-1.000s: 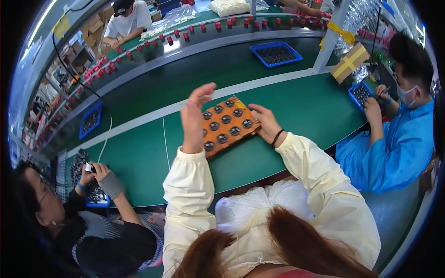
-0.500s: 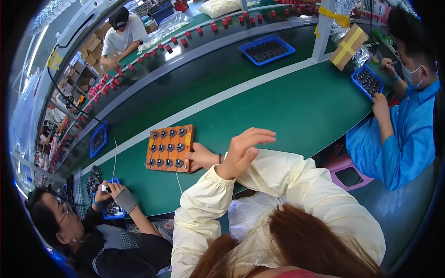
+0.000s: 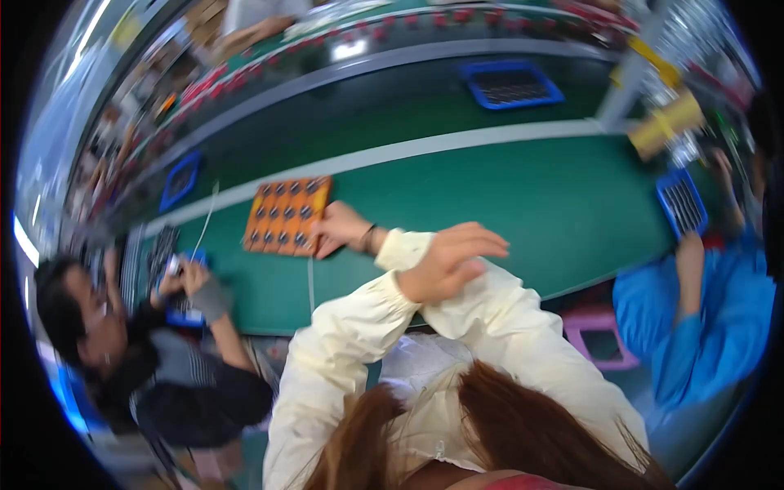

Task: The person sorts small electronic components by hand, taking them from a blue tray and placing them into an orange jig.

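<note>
My right hand (image 3: 341, 229) reaches left beneath my other arm and grips the right edge of an orange jig board (image 3: 288, 219). Rows of small black parts with metallic bits sit in the board, which lies flat on the green work surface (image 3: 490, 192). Above my right forearm, my left hand (image 3: 454, 260) hangs in the air, open and holding nothing. Its fingers are stretched to the right and slightly blurred. My forearms cross, both in cream sleeves.
A co-worker (image 3: 175, 384) at left handles a small white thing over a blue tray; another in blue (image 3: 694, 318) sits at right beside a blue tray (image 3: 683, 204). More blue trays (image 3: 523, 105) lie beyond the pale strip (image 3: 457, 141). A pink stool (image 3: 600, 331) stands below.
The whole view has shifted, so the board appears higher and a little left. My left hand has lowered and flattened above the right forearm. My right hand stays at the board's edge.
</note>
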Available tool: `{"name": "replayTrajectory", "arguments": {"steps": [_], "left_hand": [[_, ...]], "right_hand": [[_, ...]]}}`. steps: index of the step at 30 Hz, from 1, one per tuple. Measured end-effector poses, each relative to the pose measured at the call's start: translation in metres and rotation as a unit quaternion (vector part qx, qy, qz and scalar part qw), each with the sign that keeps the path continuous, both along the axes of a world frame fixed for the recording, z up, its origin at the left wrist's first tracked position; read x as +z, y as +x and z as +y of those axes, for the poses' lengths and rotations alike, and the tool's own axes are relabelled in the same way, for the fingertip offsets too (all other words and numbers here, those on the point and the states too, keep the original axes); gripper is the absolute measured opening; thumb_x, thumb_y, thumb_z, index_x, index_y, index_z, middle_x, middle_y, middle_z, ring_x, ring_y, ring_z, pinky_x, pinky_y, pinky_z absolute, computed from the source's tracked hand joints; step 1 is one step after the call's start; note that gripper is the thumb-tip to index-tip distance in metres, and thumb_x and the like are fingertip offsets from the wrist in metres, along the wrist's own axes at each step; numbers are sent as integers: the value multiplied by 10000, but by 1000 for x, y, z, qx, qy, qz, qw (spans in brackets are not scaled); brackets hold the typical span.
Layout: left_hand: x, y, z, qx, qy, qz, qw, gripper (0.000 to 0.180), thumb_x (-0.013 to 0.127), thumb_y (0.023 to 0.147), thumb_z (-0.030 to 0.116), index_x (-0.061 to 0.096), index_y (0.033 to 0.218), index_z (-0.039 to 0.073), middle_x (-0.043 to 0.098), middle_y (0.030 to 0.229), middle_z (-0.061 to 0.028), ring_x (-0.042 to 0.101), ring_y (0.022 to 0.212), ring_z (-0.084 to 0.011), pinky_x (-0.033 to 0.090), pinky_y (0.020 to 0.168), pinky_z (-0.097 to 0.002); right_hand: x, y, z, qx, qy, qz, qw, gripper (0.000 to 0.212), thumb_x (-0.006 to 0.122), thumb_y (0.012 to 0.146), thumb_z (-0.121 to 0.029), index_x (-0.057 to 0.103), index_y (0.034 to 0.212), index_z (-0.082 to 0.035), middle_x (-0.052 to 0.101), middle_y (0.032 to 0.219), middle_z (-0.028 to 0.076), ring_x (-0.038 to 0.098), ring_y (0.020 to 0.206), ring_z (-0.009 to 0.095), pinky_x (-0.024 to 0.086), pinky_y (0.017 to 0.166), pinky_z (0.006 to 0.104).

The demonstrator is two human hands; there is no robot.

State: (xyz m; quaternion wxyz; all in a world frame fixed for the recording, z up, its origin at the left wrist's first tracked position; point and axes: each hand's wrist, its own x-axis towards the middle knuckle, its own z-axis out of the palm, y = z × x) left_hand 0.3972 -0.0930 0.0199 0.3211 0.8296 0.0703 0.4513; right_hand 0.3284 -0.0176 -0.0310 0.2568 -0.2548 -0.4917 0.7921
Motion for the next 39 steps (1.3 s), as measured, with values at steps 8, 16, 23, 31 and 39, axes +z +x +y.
{"name": "replayTrajectory", "arguments": {"steps": [8, 16, 23, 31, 39], "left_hand": [[-12, 23, -21, 89, 189, -40, 977, 459, 391, 933, 385, 586, 889, -28, 588, 954, -189, 585, 722, -311, 489, 598, -365], [-29, 37, -21, 110, 339, -24, 934, 498, 380, 943, 405, 610, 935, -36, 596, 1023, -227, 627, 751, -282, 536, 623, -336], [-39, 24, -5, 167, 218, 44, 960, 388, 469, 894, 334, 581, 1044, -6, 528, 1133, -214, 567, 915, -340, 484, 780, -401], [-41, 27, -6, 181, 190, 100, 960, 344, 523, 853, 292, 581, 1063, 27, 515, 1170, -195, 560, 919, -341, 485, 788, -405], [-41, 29, -3, 163, 163, 111, 967, 339, 592, 797, 233, 562, 1052, 11, 493, 1180, -189, 536, 943, -337, 465, 810, -403]], "right_hand": [[8, 8, 6, 11, 39, -71, 997, 255, 559, 853, -81, 545, 953, 153, 630, 817, 214, 657, 618, 248, 570, 551, 267], [3, 11, 21, -58, 300, -80, 949, 186, 570, 824, -76, 586, 688, 49, 633, 589, 105, 632, 490, 169, 500, 459, 260], [26, 105, 107, -457, 391, -8, 799, 58, 517, 828, -27, 573, 831, -12, 599, 662, 77, 620, 564, 132, 494, 507, 262], [2, 356, 212, -559, 460, -536, 435, 178, 582, 718, -109, 591, 858, 1, 605, 910, 201, 555, 910, 370, 422, 834, 434], [11, 391, 231, -451, 168, -493, 724, 194, 579, 732, -60, 585, 883, 61, 617, 891, 247, 624, 891, 327, 551, 663, 375]]}}
